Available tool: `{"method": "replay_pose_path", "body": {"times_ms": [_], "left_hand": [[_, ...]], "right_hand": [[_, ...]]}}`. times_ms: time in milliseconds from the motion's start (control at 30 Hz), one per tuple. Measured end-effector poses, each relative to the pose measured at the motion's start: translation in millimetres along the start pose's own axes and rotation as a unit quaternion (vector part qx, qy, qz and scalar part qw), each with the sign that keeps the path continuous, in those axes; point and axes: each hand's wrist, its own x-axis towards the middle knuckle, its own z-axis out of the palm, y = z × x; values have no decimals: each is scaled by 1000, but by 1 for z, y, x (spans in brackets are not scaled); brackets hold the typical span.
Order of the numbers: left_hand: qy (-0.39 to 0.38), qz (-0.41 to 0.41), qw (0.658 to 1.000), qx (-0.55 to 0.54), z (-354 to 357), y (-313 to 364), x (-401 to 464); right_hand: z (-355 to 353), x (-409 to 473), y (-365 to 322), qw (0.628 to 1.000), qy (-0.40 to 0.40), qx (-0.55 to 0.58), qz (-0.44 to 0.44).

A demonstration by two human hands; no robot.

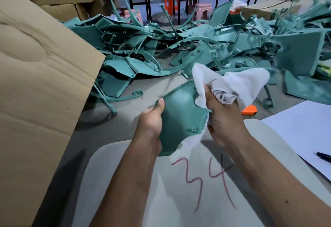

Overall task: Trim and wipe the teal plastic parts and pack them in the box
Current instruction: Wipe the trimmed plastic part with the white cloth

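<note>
Two bare forearms enter from about 6 and 5 o'clock, no sleeves visible up to the frame edge. Left hand [152, 121] and right hand [223, 119] bare: no gloves, rings, watch or bands. Small dark mole on the right forearm near 4 o'clock.

Grey concrete floor [125, 119]. Heap of teal plastic parts [179, 47] spread across it. Orange utility knife [249, 110] lies just in front of heap. Tan cardboard box [35, 83] left of heap.
</note>
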Motion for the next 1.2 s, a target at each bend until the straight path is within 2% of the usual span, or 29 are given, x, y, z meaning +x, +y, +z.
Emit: {"method": "replay_pose_path", "body": {"times_ms": [100,200,300,400,500,567,600,667,733,800,833,900,967,1000,1167,1200], "left_hand": [[-6,-6,1000,-10,-3,1,0],[-17,3,1000,-16,-6,2,-1],[-2,40,999,-23,-10,4,1],[21,74,995,-60,-8,7,-1],[-5,50,992,-119,-4,5,-4],[-14,22,985,-169,-5,7,-6],[-16,17,981,-192,-9,10,-6],[-16,33,975,-219,-17,17,-2],[-4,35,976,-217,-19,17,2],[23,38,981,-188,-13,11,4],[38,45,984,-170,-9,9,4],[59,60,986,-147,-1,3,4],[72,62,986,-135,3,-1,6],[80,70,986,-131,4,-2,7],[126,160,975,-87,3,-5,10],[125,166,975,-82,4,-6,9]], "right_hand": [[-2,2,3,999,-34,-12,27],[-7,1,-1,992,-97,26,70],[-11,2,-5,980,-164,50,105],[-13,3,-5,972,-185,60,130],[-17,5,-5,972,-194,75,109],[-23,7,-6,973,-218,37,62],[-23,7,-7,978,-206,-10,29],[-26,13,-4,988,-105,-107,-31],[-23,16,3,993,7,-114,-41],[-15,13,5,992,25,-111,-61],[-11,9,6,993,9,-95,-63],[-6,1,3,995,-72,65,11],[-3,-5,-3,947,-187,239,105],[-5,-6,-5,929,-216,274,121],[-1,-7,-11,900,-211,336,181],[-2,-5,-7,912,-208,307,178]]}}
